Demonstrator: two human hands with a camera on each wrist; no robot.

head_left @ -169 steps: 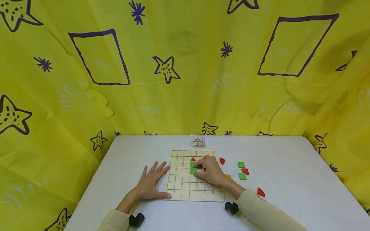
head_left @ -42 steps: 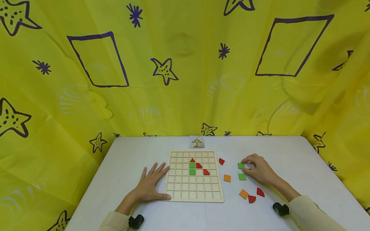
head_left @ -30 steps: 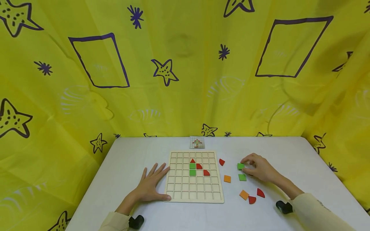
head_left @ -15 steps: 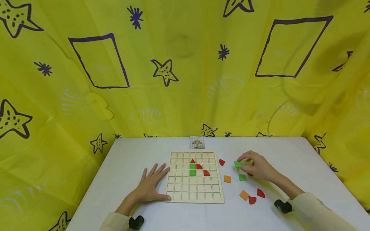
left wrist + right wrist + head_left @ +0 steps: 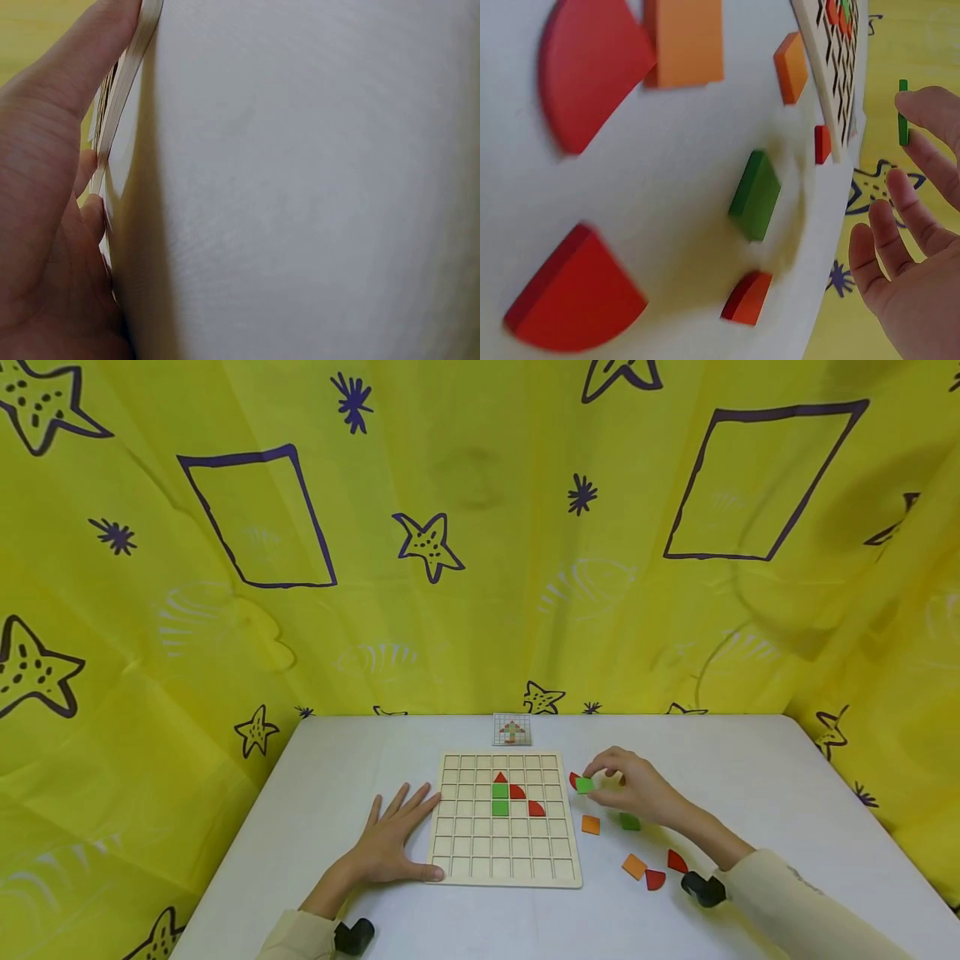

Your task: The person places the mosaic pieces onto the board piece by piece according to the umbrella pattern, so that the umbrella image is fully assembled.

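My right hand pinches a green square tile between thumb and index finger, just right of the wooden grid board. In the right wrist view that tile is edge-on and lifted off the table, the other fingers spread below it. My left hand lies with fingers spread at the board's left edge, thumb on its near left corner. On the board sit a red triangle, two green squares below it, and two red quarter-circle tiles stepping down to the right.
A small pattern card lies behind the board. Loose to the right are an orange square, a green square, another orange square and several red quarter-circles. A yellow curtain hangs behind the white table.
My right hand left the board, took hold of a green square among the loose tiles, lifted it and carried it left toward the board. My left hand has stayed in place.
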